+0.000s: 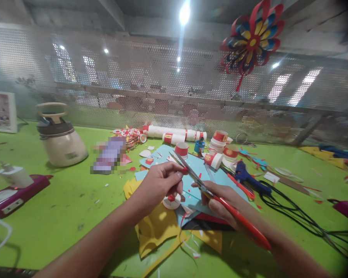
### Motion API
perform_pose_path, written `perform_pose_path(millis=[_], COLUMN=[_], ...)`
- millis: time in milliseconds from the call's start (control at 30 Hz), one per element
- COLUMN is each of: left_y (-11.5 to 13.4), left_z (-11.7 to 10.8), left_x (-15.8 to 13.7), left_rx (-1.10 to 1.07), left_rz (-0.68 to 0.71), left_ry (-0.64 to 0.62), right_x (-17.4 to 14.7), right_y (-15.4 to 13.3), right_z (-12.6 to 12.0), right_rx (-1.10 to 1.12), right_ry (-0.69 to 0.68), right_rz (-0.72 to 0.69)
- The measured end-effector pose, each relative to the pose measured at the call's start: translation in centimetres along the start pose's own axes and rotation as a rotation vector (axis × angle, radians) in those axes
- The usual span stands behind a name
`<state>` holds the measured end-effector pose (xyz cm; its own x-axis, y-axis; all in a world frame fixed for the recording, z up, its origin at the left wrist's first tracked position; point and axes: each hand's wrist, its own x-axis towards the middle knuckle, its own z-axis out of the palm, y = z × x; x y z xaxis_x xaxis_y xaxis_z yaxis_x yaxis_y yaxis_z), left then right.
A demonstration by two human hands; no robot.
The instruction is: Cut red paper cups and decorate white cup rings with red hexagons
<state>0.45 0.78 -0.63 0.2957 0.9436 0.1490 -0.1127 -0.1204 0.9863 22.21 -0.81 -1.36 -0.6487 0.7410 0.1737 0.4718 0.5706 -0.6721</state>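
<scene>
My right hand is closed round a pair of scissors with long orange-red handles. The blades point up and to the left, slightly apart. My left hand pinches a small red piece, perhaps paper, which lies against the blades. Just under the left fingers is a white and red round piece, like a cut paper cup; whether the hand touches it I cannot tell. Light blue sheets strewn with small scraps lie below both hands, and yellow paper is in front.
Red and white paper cups stand behind the hands, near a blue bottle. A blue glue gun with a black cable lies right. On the left are a kettle-shaped flask, a phone and a purple power strip.
</scene>
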Motion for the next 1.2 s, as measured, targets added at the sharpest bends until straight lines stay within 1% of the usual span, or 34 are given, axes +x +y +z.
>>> perform_pose_path(millis=[167, 367, 667, 900, 1000, 1100, 1200], left_y=[0.25, 0.27, 0.11, -0.04, -0.12, -0.28, -0.45], left_z=[0.04, 0.00, -0.01, -0.24, -0.28, -0.40, -0.65], left_x=[-0.13, 0.02, -0.04, 0.07, 0.11, 0.18, 0.35], left_rx=[0.032, 0.053, 0.008, -0.105, -0.114, -0.119, -0.131], left_rz=[-0.019, -0.023, -0.029, -0.071, -0.081, -0.067, -0.026], left_ry=[-0.004, -0.009, -0.031, -0.042, -0.041, -0.036, -0.021], right_x=[-0.08, -0.05, -0.02, 0.17, 0.14, 0.11, 0.10], right_y=[0.05, 0.01, -0.27, 0.35, 0.53, 0.36, -0.05], right_z=[0.04, 0.01, 0.18, 0.71, 0.79, 0.62, 0.34], right_rx=[0.037, 0.013, 0.019, 0.007, 0.003, -0.033, -0.050], right_ry=[-0.004, -0.006, 0.025, 0.114, 0.159, 0.183, 0.181], right_rz=[0.011, 0.014, 0.019, 0.002, 0.047, 0.086, 0.075])
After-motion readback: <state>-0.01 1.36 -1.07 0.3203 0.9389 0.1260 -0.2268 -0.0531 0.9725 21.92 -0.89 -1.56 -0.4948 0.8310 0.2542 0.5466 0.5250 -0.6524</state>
